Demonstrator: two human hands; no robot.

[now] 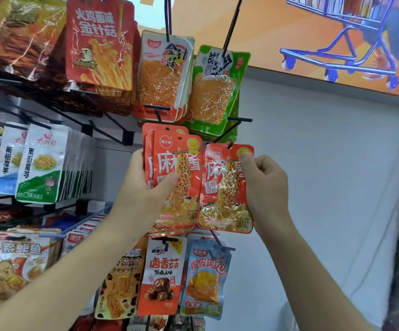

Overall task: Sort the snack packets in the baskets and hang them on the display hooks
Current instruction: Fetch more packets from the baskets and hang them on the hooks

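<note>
- Reaching a black wire hook (227,131) with its top hole, the glossy red-orange plastic snack packet (224,187) is seeming light, floppy and slippery.
- The right hand (265,182) is pinching its stiffer upper corner.
- The left hand (146,187) is gripping a matching stack (179,173) just beside.

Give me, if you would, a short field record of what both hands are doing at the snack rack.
Left hand: grips a stack of red packets
Right hand: pinches a single red packet by its upper corner
Packet position: upright, beside the stack, below the green packets
On a hook: cannot tell
Below: blue packet hanging
</note>
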